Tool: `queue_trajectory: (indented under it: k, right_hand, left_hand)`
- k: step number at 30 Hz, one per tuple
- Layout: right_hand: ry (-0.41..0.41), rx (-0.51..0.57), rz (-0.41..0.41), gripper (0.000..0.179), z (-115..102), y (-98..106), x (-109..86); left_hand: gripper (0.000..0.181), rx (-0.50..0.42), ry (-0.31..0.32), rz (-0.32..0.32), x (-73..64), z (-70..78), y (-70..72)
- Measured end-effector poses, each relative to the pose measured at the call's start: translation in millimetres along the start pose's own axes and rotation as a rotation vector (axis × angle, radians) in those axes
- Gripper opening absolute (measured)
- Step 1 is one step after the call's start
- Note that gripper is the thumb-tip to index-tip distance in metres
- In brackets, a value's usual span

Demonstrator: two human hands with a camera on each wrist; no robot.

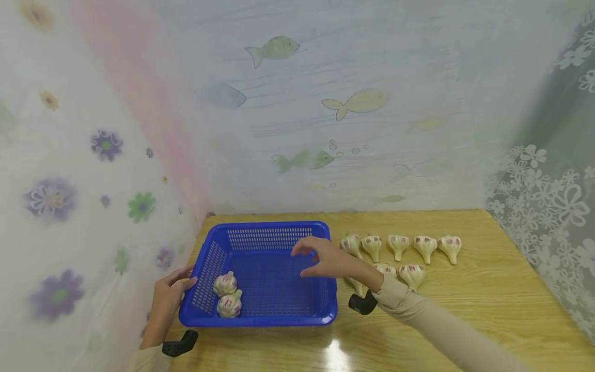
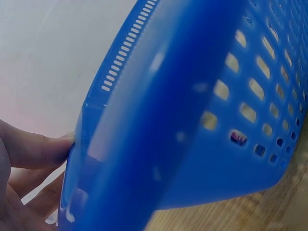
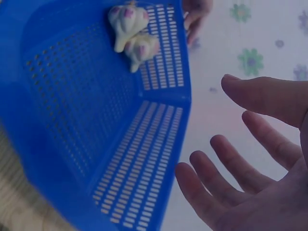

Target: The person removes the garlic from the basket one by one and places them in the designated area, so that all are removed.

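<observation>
A blue plastic basket [image 1: 260,321] with slotted walls stands on the left part of the table. Two garlic bulbs [image 1: 230,305] lie inside it by the left wall. My left hand [image 1: 168,297] grips the basket's left rim, its thumb on top and the fingers on the outer side; in the left wrist view the thumb [image 2: 41,149] presses the rim. Over the right side of the basket hovers my right hand [image 1: 327,260], fingers spread and nothing between them. The right wrist view shows those fingers [image 3: 240,163] apart, with both garlic bulbs [image 3: 127,21] beyond.
Right of the basket, several garlic bulbs [image 1: 398,247] lie in a back row on the wooden table [image 1: 488,289]. Nearer garlic bulbs [image 1: 412,276] are partly covered by the right forearm. Walls with painted fish and flowers border the table behind and at the sides.
</observation>
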State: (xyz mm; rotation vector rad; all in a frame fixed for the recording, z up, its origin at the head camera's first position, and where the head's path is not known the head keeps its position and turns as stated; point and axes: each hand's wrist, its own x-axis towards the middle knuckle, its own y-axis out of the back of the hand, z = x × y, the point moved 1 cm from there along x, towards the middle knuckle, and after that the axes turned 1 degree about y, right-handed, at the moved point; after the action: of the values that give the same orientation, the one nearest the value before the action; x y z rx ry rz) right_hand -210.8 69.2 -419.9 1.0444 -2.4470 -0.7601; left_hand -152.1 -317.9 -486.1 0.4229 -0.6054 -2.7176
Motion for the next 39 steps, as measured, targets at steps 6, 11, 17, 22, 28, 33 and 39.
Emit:
queue_trajectory:
  k: [6, 11, 17, 22, 28, 33, 39]
  right_hand:
    - [0.037, 0.009, -0.048, 0.037, -1.9, -20.9, 21.0]
    - [0.068, -0.005, -0.088, 0.039, -1.6, -38.4, 35.1]
    - [0.089, -0.024, -0.150, 0.039, -6.8, -59.5, 51.4]
    - [0.105, -0.091, -0.209, 0.041, -12.3, -75.5, 67.5]
    - [0.112, -0.163, -0.291, 0.044, -15.7, -101.2, 95.0]
    - [0.048, -0.166, -0.313, 0.048, -16.1, -117.2, 114.5]
    - [0.044, -0.136, -0.385, 0.051, -15.5, -126.6, 120.1]
  left_hand:
    - [0.045, -0.003, 0.014, 0.008, -3.3, -5.5, -0.5]
    - [0.045, -0.018, 0.011, 0.008, -6.8, -7.9, -3.1]
    - [0.045, -0.024, 0.022, 0.005, -10.6, -9.1, -5.1]
    - [0.045, -0.014, 0.015, 0.003, -9.8, -7.6, -6.3]
    - [0.043, -0.023, 0.001, 0.030, -9.2, -8.8, -0.5]
    - [0.043, -0.042, -0.013, 0.039, -8.1, -8.2, 2.1]
    - [0.043, -0.035, -0.036, 0.021, -8.1, -8.2, -1.9]
